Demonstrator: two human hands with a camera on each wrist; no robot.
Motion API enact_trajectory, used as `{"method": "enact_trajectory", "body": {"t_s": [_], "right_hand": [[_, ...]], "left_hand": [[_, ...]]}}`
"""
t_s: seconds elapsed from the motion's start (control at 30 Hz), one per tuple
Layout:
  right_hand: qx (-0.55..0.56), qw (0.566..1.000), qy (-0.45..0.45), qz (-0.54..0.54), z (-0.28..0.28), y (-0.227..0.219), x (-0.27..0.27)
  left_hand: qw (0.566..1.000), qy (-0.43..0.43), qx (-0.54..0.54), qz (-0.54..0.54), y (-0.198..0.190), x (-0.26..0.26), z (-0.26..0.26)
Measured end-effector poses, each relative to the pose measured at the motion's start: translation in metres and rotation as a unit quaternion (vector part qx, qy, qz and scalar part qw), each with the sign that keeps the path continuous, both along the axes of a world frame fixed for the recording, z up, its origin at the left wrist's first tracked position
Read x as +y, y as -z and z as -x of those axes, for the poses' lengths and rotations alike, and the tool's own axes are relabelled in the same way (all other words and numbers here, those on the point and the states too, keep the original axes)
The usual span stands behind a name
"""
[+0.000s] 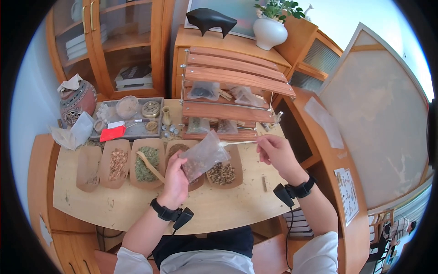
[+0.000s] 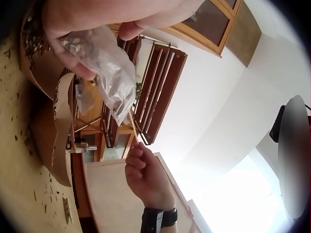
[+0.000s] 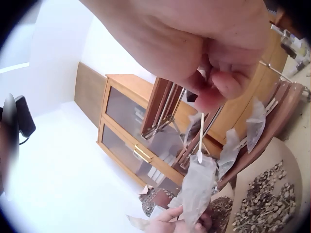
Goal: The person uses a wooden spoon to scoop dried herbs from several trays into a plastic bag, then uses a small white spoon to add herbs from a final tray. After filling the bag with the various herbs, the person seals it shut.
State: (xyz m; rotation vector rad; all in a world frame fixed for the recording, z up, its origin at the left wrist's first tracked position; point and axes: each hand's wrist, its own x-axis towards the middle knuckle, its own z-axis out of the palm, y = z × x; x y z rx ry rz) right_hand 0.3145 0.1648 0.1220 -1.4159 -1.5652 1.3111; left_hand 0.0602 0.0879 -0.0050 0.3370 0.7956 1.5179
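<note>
My left hand grips a translucent pouch from below, with dried bits gathered in its bottom. Between thumb and fingers, my right hand pinches a thin white string that runs straight to the pouch's upper edge. The right wrist view shows the string meeting the pouch. Beneath the hands stand paper trays: one of brown chopped pieces, another of green herbs with a wooden scoop across it, and one of orange-brown chips. The pouch partly covers a further tray.
A slatted wooden rack holding small filled bags stands behind the trays. To its left lies a grey tray with jars and a red packet. A small clip lies at right; a large canvas leans beyond.
</note>
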Motion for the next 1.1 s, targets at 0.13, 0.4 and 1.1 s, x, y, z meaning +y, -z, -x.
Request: {"method": "enact_trajectory", "body": {"t_s": [0.13, 0.4, 1.1], "right_hand": [[-0.068, 0.997, 0.025, -0.042, -0.031, 0.037, 0.012], [-0.081, 0.994, -0.03, 0.06, -0.028, 0.094, 0.006], [0.096, 0.981, 0.01, 0.168, -0.038, 0.053, 0.025]], "left_hand": [[1.0, -0.006, -0.003, -0.006, 0.0, 0.001, 0.001], [1.0, -0.014, 0.003, 0.009, 0.0, 0.002, -0.001], [1.0, -0.009, 0.016, 0.009, 0.002, 0.002, 0.001]]}}
